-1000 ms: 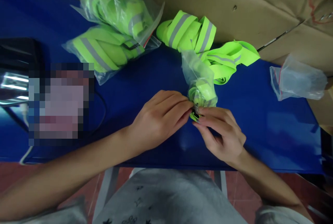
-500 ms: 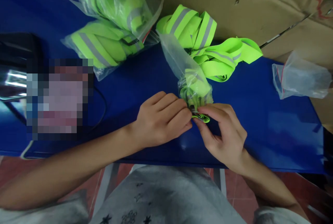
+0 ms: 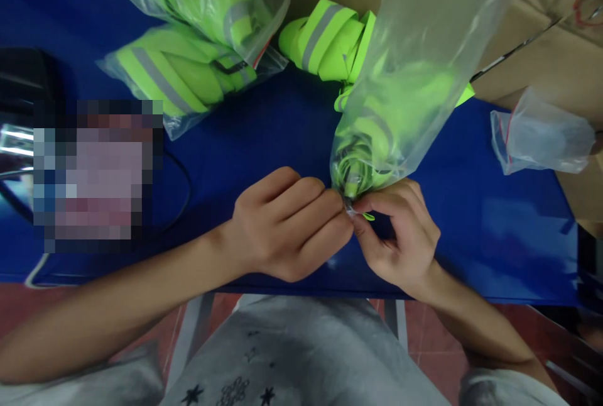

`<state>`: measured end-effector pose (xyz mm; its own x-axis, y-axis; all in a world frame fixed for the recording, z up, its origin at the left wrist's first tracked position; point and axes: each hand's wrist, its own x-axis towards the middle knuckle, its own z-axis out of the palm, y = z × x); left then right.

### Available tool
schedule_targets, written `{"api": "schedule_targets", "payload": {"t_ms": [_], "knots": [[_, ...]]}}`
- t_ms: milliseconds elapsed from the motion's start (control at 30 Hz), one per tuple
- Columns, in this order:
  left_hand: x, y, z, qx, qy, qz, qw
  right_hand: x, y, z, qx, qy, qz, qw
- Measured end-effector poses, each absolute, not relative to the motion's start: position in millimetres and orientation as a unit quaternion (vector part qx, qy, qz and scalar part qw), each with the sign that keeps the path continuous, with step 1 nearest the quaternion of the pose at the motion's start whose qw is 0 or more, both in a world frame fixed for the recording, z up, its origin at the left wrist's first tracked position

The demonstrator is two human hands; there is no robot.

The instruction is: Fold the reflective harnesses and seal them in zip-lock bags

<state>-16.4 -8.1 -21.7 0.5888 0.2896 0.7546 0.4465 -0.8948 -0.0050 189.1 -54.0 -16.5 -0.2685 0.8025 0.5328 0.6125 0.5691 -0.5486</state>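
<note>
A clear plastic bag (image 3: 414, 22) extends up and to the right from my fingers, with a rolled neon-yellow reflective strap (image 3: 360, 161) in its lower end. My left hand (image 3: 292, 224) is closed at the bag's near edge, its fingertips tucked out of sight. From the other side, my right hand (image 3: 400, 230) pinches the same edge between thumb and forefinger. A small bit of yellow strap pokes out just below the pinch. More loose neon straps with grey stripes (image 3: 325, 38) lie behind the bag, partly covered by it.
Two filled bags of neon straps (image 3: 164, 73) lie at the upper left. A flat bag with a red seal line (image 3: 546, 132) is at the right. Cardboard (image 3: 541, 35) borders the blue table (image 3: 264, 129) at the back. A black device and cable (image 3: 183, 173) stand at left.
The bag's free end has swung from the upper left to the upper right, now covering part of the loose straps. Less strap shows at my fingertips. Both hands stay nearly in place.
</note>
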Motion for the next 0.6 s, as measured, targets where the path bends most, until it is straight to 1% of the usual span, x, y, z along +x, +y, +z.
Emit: {"api": "schedule_targets", "payload": {"t_ms": [133, 233, 367, 433, 467, 500, 533, 600], "knots": [[-18.9, -9.0, -14.6, -0.894, -0.192, -0.394, 0.089, 188.9, -53.0, -12.6, -0.43, -0.797, 0.111, 0.41], [-16.7, -11.7, -15.2, -0.89, -0.203, -0.404, 0.06, 188.4, -54.0, -11.2, -0.432, -0.794, 0.129, 0.408], [-12.6, -16.3, -22.6, -0.889, -0.215, -0.403, 0.027, 189.0, -54.8, -15.0, -0.428, -0.795, 0.12, 0.413], [-11.2, -19.4, -26.9, -0.882, -0.222, -0.416, -0.01, 192.1, -52.4, -17.1, -0.44, -0.774, 0.132, 0.436], [-10.4, -21.0, -29.0, -0.876, -0.23, -0.42, -0.052, 195.0, -50.1, -17.6, -0.456, -0.744, 0.151, 0.465], [-9.4, -22.5, -30.9, -0.869, -0.243, -0.415, -0.117, 199.0, -47.1, -17.5, -0.474, -0.697, 0.18, 0.507], [-8.1, -23.6, -32.7, -0.855, -0.264, -0.396, -0.205, 204.1, -43.5, -16.9, -0.489, -0.636, 0.223, 0.554], [-4.7, -23.5, -36.1, -0.781, -0.325, -0.318, -0.428, 216.6, -35.7, -14.6, -0.497, -0.497, 0.333, 0.628]]}}
